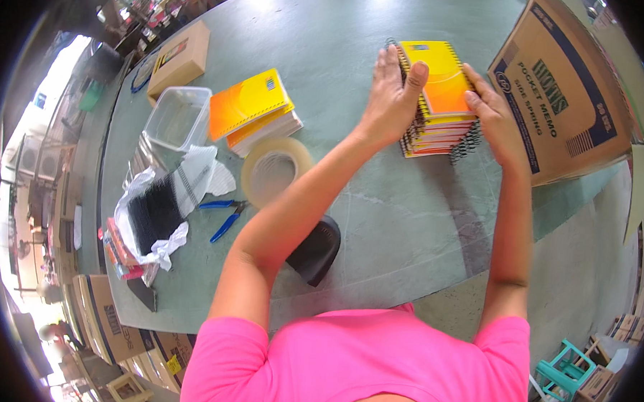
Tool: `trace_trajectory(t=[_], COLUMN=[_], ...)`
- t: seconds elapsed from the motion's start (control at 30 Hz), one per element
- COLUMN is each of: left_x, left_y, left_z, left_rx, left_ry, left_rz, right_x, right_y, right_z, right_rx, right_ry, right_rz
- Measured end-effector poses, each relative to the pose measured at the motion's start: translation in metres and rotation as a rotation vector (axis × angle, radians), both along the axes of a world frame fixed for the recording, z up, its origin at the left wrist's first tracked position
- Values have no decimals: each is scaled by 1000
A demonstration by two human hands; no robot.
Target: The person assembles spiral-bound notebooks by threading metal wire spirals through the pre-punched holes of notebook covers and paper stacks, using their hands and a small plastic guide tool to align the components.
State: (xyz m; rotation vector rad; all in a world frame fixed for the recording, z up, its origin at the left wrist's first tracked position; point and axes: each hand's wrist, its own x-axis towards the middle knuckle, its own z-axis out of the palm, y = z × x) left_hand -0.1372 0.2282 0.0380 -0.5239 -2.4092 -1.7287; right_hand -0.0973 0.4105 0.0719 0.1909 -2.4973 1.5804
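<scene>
A tall stack of small spiral notebooks point(442, 80), with yellow and orange covers, stands on the table right of the middle. Black wire coils stick out along its sides. My left hand point(395, 96) presses against the stack's left side, fingers straight and thumb up near the top cover. From the right, my right hand point(492, 115) grips the opposite side, fingertips on the cover's edge. Between them the two hands clasp the stack. Its lower right coils stay visible below my right hand.
A large cardboard box point(564, 89) stands right of the stack. Leftward on the table point(378, 232) are another notebook pile point(247, 104), a tape roll point(277, 167), blue-handled pliers point(224, 218), a clear plastic tub point(178, 119), black wire coils point(155, 212) on white paper and a black object point(316, 251).
</scene>
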Motion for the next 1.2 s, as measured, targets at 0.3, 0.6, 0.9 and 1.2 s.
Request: trace_trajectory(t=[0.3, 0.6, 0.9, 1.2], left_x=[49, 121, 98, 110], left_y=[-227, -192, -357, -322], left_z=[6, 23, -35, -11], left_rx=[-1054, -962, -838, -1022], left_ry=[603, 450, -58, 399], left_rz=[447, 170, 653, 708], right_x=[36, 46, 24, 3], right_y=[-44, -213, -238, -256], right_z=[53, -5, -14, -2], right_rx=[-58, 593, 785, 928], right_ry=[455, 807, 287, 137], right_rz=[-12, 434, 665, 716])
